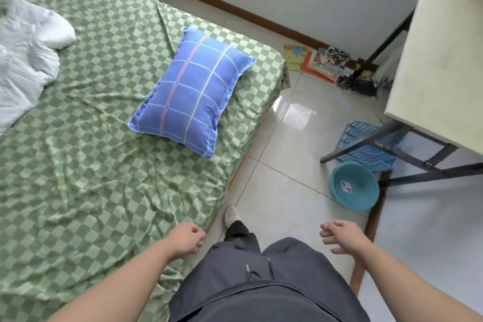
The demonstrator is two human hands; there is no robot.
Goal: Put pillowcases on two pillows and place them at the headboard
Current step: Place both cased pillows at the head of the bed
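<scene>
Hands first: both are empty. Left hand (187,239) hangs loosely curled over the bed's near edge, gripping nothing; right hand (339,235) hovers over the floor tiles (282,144) with fingers relaxed and spread, holding nothing either.

Out from there, the blue pillow (192,93) lies on the green checked sheet (91,165), well beyond the left hand, tilted and close to the bed's far corner. It looks plump and soft, already in a smooth blue case crossed with pale and pink lines, frilled at the edge. Further from the pillow, at the sheet's other side, sits a crumpled white bundle (23,60); whether that is the second pillow or bare bedding, I cannot tell.

Risks now: the pillow rests near the mattress edge, so a careless tug could slide it off onto the glossy tiles. The sheet is thin and rumpled, and dragging anything across it would likely bunch it more. Beside the pillow's corner of the bed, stacked books (324,63) lie on the floor.
</scene>
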